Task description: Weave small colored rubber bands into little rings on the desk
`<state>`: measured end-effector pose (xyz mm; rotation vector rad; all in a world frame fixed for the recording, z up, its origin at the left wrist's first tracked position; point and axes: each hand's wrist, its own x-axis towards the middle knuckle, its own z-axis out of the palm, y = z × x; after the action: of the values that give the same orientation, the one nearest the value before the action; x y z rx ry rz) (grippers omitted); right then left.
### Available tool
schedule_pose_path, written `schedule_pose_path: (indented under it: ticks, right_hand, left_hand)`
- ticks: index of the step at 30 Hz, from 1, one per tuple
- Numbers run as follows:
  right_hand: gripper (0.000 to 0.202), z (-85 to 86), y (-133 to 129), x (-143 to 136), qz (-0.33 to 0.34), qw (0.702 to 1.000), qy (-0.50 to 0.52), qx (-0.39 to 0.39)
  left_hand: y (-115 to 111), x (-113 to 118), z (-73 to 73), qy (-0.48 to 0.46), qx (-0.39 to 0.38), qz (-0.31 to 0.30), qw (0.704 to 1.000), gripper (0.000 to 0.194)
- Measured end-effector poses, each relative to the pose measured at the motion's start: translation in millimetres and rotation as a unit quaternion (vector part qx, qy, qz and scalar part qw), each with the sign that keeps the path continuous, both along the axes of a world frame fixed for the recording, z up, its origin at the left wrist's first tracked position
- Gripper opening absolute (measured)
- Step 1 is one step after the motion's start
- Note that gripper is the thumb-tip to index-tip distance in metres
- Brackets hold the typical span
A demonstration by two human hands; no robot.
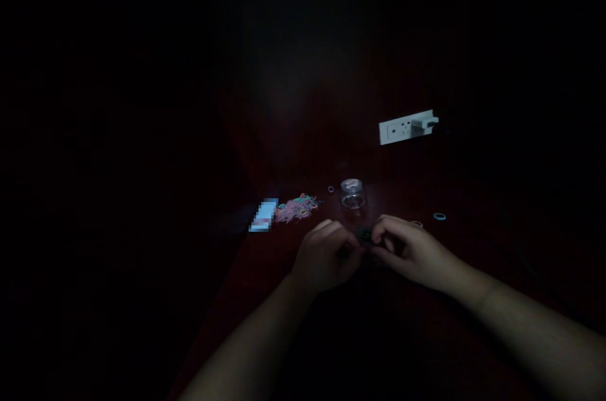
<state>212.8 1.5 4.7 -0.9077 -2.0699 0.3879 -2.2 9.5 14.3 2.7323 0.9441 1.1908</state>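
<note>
In the head view, left hand point(329, 256) and right hand point(411, 252) close together, with fingers curled toward a small dark thing point(366, 236) between both; cannot tell whether gripped. Beyond, a clear jar point(353, 198); farther left, a pile of coloured bands point(298, 208); off to the right, a blue band point(440, 218).

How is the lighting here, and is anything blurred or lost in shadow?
All in the head view: very dark, edges nearly black; the socket plate stands out pale; the blue rectangle is pixelated; between the left hand and right hand, shadow obscures small details.
</note>
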Motion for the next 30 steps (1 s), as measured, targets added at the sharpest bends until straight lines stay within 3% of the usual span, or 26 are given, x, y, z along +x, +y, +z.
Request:
schedule_pose_path:
  ticks: [14, 30]
  right_hand:
    - [0.003, 4.3, -2.7, -0.3, 0.023, 1.000, -0.010, 0.002]
    - [0.010, 6.3, -2.2, 1.9, 0.032, 0.999, -0.008, 0.000]
  left_hand:
    - [-0.2, 0.9, 2.3, 0.006, 0.007, -0.004, 1.000, 0.011]
    - [-0.2, 0.0, 1.4, 0.018, 0.012, -0.036, 0.999, 0.008]
